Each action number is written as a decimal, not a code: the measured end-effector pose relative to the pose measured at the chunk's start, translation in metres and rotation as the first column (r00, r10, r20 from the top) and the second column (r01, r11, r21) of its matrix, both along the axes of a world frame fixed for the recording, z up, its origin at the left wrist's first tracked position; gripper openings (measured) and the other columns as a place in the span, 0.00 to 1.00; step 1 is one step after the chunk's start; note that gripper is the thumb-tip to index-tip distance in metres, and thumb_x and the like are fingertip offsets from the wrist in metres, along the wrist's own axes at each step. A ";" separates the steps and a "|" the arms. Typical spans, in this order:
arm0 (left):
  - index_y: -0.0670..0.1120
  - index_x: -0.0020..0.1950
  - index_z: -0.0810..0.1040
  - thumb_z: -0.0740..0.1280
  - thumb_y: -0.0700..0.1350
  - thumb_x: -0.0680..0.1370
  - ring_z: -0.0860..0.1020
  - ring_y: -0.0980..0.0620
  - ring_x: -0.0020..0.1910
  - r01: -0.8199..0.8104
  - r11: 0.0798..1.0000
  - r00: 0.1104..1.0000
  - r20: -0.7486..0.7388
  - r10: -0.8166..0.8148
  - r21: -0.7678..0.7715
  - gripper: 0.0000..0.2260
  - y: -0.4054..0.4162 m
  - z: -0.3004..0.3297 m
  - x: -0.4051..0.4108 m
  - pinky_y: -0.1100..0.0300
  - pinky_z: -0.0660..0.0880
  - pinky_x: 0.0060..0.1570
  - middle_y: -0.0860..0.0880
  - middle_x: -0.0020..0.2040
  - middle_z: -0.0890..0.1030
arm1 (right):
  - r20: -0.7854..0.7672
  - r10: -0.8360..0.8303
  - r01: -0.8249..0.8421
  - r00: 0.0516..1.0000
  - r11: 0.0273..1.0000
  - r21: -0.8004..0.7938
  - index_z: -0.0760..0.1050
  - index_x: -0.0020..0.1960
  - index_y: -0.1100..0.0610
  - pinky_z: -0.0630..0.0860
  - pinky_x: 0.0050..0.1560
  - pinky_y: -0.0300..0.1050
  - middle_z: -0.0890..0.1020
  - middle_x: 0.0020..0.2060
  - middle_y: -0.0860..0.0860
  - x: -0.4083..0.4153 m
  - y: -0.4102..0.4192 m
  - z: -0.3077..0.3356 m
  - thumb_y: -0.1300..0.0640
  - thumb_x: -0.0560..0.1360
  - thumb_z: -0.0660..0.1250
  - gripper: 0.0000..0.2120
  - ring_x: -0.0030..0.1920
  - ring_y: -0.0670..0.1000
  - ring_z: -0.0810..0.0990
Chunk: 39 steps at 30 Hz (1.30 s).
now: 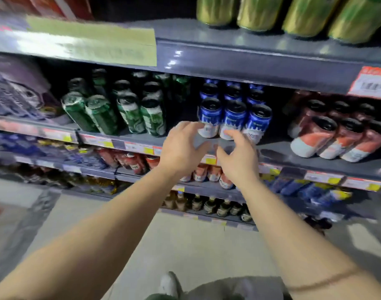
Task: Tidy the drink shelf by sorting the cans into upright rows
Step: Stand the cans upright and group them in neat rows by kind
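Blue-and-white cans (234, 114) stand upright in three rows on the grey middle shelf (276, 152). My left hand (183, 148) is open, fingers spread, its fingertips at the base of the front left blue can. My right hand (237, 156) is open too, fingers curled, just in front of the middle and right front blue cans. Neither hand grips a can. Green cans (129, 113) stand in rows to the left, red-and-white cans (334, 137) to the right.
The shelf above (250, 59) carries gold-green cans (293, 14) and overhangs the blue cans closely. Lower shelves hold red cans (131, 163), blue cans (315, 189) and bottles (209, 204). Price tags line the shelf edges. Pale floor lies below.
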<state>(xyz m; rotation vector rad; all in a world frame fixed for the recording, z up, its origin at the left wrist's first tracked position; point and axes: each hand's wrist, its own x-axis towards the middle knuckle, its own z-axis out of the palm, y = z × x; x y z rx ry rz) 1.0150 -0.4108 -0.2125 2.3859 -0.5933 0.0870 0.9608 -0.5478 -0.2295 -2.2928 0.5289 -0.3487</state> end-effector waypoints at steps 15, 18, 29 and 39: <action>0.47 0.75 0.59 0.76 0.51 0.70 0.69 0.51 0.68 -0.533 0.801 0.829 -0.357 0.429 -0.274 0.39 0.127 -0.027 0.093 0.55 0.67 0.68 0.48 0.70 0.69 | -0.121 0.157 -0.139 0.980 0.980 0.140 0.61 0.72 0.54 0.70 0.62 0.50 0.71 0.68 0.52 0.118 0.083 -0.010 0.42 0.71 0.71 0.36 0.67 0.54 0.70; 0.49 0.78 0.52 0.77 0.50 0.70 0.64 0.52 0.73 -0.460 0.847 0.856 -0.386 0.344 -0.266 0.45 0.137 -0.034 0.107 0.59 0.63 0.69 0.48 0.74 0.66 | 0.007 0.220 -0.220 0.975 0.967 0.130 0.58 0.74 0.47 0.70 0.65 0.50 0.68 0.70 0.51 0.146 0.093 -0.006 0.39 0.65 0.74 0.43 0.68 0.52 0.70; 0.46 0.72 0.62 0.72 0.44 0.75 0.71 0.62 0.55 -0.208 0.930 0.947 -0.299 0.114 -0.304 0.29 0.144 -0.052 0.151 0.76 0.68 0.54 0.59 0.56 0.71 | -0.072 0.035 -0.021 0.997 0.984 0.177 0.68 0.66 0.53 0.76 0.52 0.44 0.81 0.56 0.50 0.169 0.122 -0.047 0.46 0.62 0.79 0.37 0.56 0.52 0.79; 0.48 0.59 0.70 0.76 0.42 0.71 0.73 0.65 0.48 -0.021 0.910 0.955 -0.278 -0.104 -0.413 0.21 0.129 -0.066 0.165 0.82 0.66 0.46 0.58 0.51 0.75 | -0.024 -0.286 0.287 0.958 0.951 0.118 0.67 0.65 0.56 0.72 0.48 0.42 0.80 0.55 0.52 0.166 0.114 -0.045 0.48 0.65 0.77 0.34 0.56 0.55 0.79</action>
